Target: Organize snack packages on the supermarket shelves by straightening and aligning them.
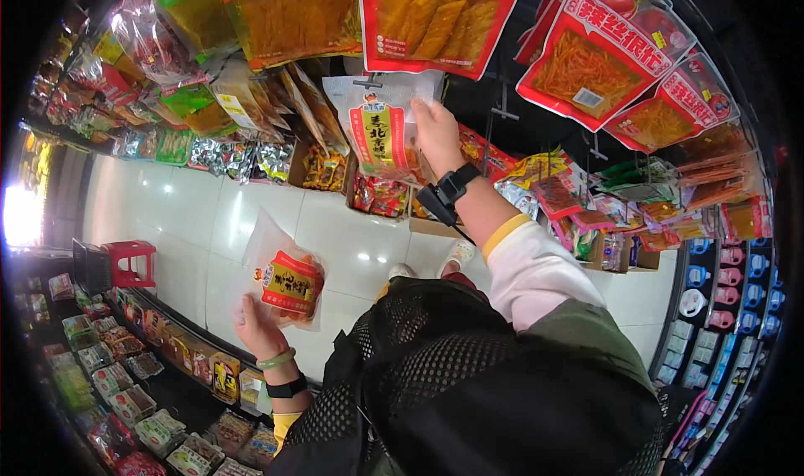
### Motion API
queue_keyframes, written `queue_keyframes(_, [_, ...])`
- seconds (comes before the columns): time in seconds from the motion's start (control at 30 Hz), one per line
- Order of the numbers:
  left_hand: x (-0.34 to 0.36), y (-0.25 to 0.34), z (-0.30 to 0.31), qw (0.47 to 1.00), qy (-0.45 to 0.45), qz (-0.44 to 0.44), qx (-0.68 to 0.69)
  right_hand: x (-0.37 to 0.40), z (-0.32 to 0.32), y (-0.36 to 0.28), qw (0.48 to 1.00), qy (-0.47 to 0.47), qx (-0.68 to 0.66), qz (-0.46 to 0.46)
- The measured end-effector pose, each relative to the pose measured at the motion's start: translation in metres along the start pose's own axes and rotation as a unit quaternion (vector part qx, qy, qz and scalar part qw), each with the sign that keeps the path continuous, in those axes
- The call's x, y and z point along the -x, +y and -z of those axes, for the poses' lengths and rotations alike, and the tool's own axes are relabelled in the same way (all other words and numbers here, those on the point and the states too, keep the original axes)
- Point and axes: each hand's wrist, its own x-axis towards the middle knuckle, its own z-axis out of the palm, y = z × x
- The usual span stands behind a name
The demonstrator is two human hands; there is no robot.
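Note:
My left hand (258, 327), with a green bangle and a black band at the wrist, grips the lower left edge of a clear snack bag (291, 282) with a red and yellow label, held over the floor. My right hand (437, 134), wearing a black wrist device, pinches the right edge of a similar bag (381, 133) at the rack. That bag's top is by a metal hook, just below a large red-edged snack packet (440, 20). Whether it hangs on the hook is hard to tell.
Red-edged packets (590, 61) hang at the upper right. Boxed snacks (322, 168) line the shelf below. A red stool (131, 262) stands at left, near a lower shelf of packs (159, 430). Bottles (729, 277) fill the right shelf. A black mesh bag (469, 375) covers my front.

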Motion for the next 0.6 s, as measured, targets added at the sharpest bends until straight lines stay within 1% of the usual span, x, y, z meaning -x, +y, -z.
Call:
queue_keyframes(0.03, [0.0, 0.001, 0.0, 1.0, -0.001, -0.001, -0.001, 0.004, 0.0, -0.005, 0.998, -0.006, -0.042, -0.048])
queue_keyframes(0.07, [0.0, 0.001, -0.002, 1.0, 0.005, 0.0, -0.003, 0.007, -0.001, -0.011, 0.998, -0.004, -0.043, -0.048])
queue_keyframes(0.13, [0.001, 0.0, -0.005, 1.0, 0.008, 0.001, -0.006, 0.01, 0.0, -0.022, 0.995, 0.011, -0.055, -0.085])
queue_keyframes(0.17, [0.001, 0.0, -0.007, 1.0, 0.009, 0.004, -0.006, 0.008, 0.0, -0.018, 0.995, 0.013, -0.056, -0.085])
queue_keyframes(0.23, [0.001, -0.001, -0.006, 1.0, 0.008, 0.007, -0.006, 0.0, -0.003, -0.005, 0.998, 0.041, 0.004, -0.051])
queue_keyframes(0.33, [0.0, -0.004, -0.006, 1.0, -0.005, -0.01, -0.025, -0.011, -0.007, 0.007, 0.999, 0.039, 0.024, -0.025])
queue_keyframes(0.43, [0.007, 0.0, -0.018, 1.0, -0.009, -0.001, -0.021, -0.025, -0.009, 0.011, 0.999, 0.028, 0.02, -0.011])
queue_keyframes(0.47, [0.008, 0.001, -0.02, 1.0, -0.016, 0.003, -0.018, -0.023, -0.004, 0.004, 0.998, 0.02, 0.05, -0.03])
queue_keyframes(0.5, [0.009, 0.001, -0.021, 1.0, -0.022, 0.006, -0.015, -0.022, -0.003, 0.01, 0.998, 0.022, 0.048, -0.03])
queue_keyframes(0.6, [0.01, -0.003, -0.021, 0.998, -0.046, 0.006, -0.044, -0.013, -0.002, 0.042, 0.989, 0.109, 0.004, 0.095])
